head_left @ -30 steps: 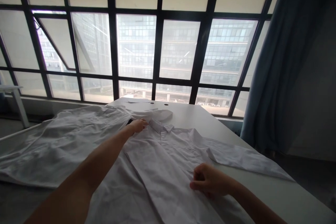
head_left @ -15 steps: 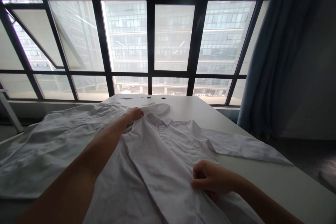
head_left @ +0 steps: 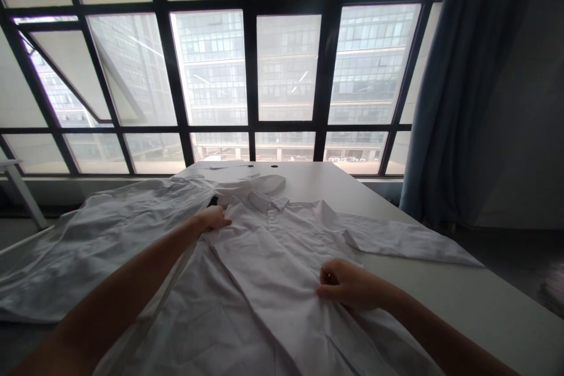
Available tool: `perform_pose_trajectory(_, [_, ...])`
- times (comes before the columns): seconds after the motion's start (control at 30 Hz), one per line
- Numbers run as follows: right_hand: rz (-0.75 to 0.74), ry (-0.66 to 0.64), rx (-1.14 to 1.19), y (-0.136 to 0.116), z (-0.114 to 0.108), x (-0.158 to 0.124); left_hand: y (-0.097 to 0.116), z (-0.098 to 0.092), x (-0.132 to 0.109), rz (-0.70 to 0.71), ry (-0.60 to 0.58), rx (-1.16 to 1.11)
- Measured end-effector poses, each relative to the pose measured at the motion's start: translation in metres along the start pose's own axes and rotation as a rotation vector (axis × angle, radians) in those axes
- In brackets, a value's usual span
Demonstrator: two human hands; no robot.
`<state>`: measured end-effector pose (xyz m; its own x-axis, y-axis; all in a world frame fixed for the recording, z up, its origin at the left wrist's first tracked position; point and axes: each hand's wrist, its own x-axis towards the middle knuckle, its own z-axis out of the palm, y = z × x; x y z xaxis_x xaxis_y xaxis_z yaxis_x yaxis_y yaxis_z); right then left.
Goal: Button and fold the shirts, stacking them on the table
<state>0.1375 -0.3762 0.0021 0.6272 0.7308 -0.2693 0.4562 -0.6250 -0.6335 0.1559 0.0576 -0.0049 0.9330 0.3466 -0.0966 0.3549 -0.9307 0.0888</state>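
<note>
A white long-sleeved button-up shirt (head_left: 273, 258) lies front side up on the white table, its collar towards the window and one sleeve stretched to the right. My left hand (head_left: 215, 217) is closed on the shirt's left edge below the shoulder. My right hand (head_left: 348, 285) pinches the cloth at the right side of the shirt's body, with curled fingers and thumb together. Just beyond my left hand a small dark thing (head_left: 213, 201) shows, too little of it to name.
More white garments (head_left: 118, 229) lie spread over the left part of the table (head_left: 317, 179). Two dark round holes are at its far end. A large black-framed window (head_left: 286, 70) stands behind. On the right hangs a blue-grey curtain (head_left: 449, 106).
My left hand has come down and slightly left from beside the collar, lowering the shirt's shoulder. A gap between the shirt and the left garments now shows. My right hand has barely shifted.
</note>
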Motion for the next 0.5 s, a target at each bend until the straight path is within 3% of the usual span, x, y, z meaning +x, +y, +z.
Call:
perform_pose_trajectory(0.1, [0.059, -0.055, 0.082, 0.002, -0.002, 0.000, -0.005, 0.000, -0.016, -0.007, -0.142, 0.003])
perform_pose_trajectory(0.2, [0.083, -0.154, 0.177, 0.008, -0.004, 0.001, -0.010, 0.005, -0.024, -0.027, -0.188, -0.016])
perform_pose_trajectory(0.37, [0.117, -0.207, 0.255, 0.016, -0.005, 0.003, -0.026, 0.021, -0.024, 0.008, 0.003, -0.014])
perform_pose_trajectory(0.5, [0.120, -0.161, 0.249, 0.018, -0.003, 0.003, -0.040, 0.031, -0.019, 0.033, 0.058, -0.020])
